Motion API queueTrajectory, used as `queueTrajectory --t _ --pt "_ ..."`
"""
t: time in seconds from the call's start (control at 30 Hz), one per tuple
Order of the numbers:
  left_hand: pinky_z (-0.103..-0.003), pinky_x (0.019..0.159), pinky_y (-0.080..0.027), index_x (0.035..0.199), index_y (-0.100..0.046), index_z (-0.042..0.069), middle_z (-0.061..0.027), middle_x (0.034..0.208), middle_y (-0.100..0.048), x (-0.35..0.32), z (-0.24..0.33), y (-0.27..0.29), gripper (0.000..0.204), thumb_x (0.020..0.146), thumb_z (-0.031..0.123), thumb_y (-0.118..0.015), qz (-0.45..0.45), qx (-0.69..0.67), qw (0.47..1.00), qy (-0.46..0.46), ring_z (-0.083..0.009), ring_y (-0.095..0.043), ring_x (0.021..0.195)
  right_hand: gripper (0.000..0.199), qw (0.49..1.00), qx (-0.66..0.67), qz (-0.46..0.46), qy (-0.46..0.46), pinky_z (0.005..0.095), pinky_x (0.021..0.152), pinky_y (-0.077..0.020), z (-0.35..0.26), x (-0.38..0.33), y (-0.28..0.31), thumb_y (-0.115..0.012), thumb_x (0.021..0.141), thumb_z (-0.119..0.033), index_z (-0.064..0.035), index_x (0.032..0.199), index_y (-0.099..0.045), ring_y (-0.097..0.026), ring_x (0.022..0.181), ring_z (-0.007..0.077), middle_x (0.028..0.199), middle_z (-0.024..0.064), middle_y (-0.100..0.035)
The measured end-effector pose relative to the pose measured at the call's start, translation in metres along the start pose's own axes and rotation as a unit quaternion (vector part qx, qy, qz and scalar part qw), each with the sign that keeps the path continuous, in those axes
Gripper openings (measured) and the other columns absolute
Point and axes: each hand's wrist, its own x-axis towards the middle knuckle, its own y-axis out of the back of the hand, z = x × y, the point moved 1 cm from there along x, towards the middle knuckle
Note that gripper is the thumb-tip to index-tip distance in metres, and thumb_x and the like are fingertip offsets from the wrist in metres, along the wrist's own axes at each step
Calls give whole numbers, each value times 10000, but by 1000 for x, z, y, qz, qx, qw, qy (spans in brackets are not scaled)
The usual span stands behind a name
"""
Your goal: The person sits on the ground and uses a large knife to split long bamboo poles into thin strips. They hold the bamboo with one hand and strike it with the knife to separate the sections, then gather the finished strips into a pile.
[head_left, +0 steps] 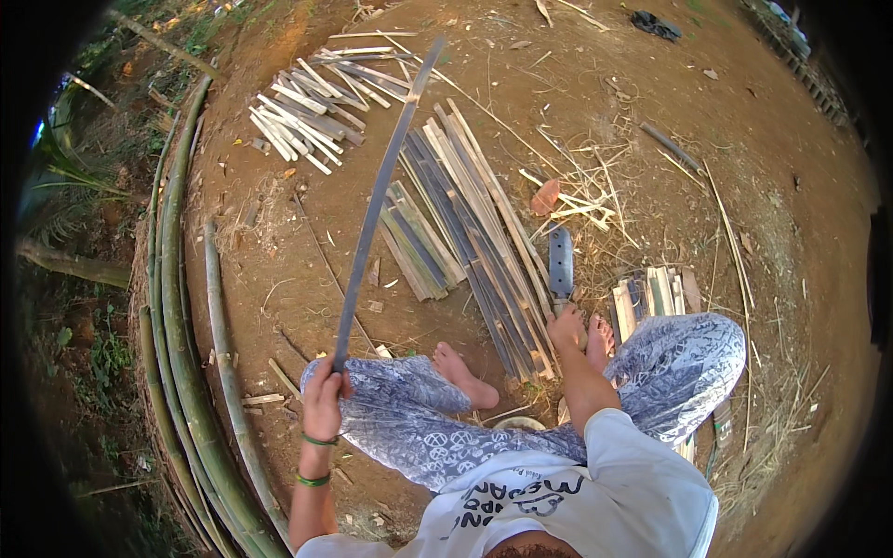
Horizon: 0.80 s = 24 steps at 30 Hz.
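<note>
My left hand (pixel 323 398) was closed tight around the bottom of a long bamboo strip (pixel 381 200) that pointed up to one o'clock. My right hand (pixel 565 327) gripped the handle of a big knife (pixel 560 263), its blade pointing to twelve o'clock, beside the pile of split bamboo slats (pixel 470 232).

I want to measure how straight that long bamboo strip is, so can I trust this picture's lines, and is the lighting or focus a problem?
Head view: fisheye bends edges toward the rim, so the green poles curve and the long strip in the left hand may too; light is soft and even, no glare; the blade by the right hand looks sharp.
</note>
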Motion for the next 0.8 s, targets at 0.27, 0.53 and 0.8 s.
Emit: queueTrajectory --t 0.27,0.53,0.8 --pt "-253 703 -457 1325 -509 -64 -38 870 -581 19 24 -71 374 965 -7 -425 -63 -145 987 -23 -112 -533 757 627 996 19 -70 44 469 956 -502 15 48 21 -662 818 -375 80 1239 -572 -622 1094 457 1193 341 -612" --pt "-318 763 -541 1339 -496 -62 -67 915 -598 42 62 -96 381 970 10 -434 -109 -251 962 -15 -132 -562 766 526 962 261 52 -57 472 914 -498 -67 13 112 -633 801 -378 84 1047 -686 -655 1027 457 1042 307 -685" --pt "-253 500 -474 1354 -497 10 -76 862 -609 67 104 -106 377 991 67 -415 -143 -299 942 -45 -123 -551 595 372 866 422 180 197 431 604 -472 -165 -52 231 -693 860 -307 61 885 -651 -636 660 282 727 181 -664"
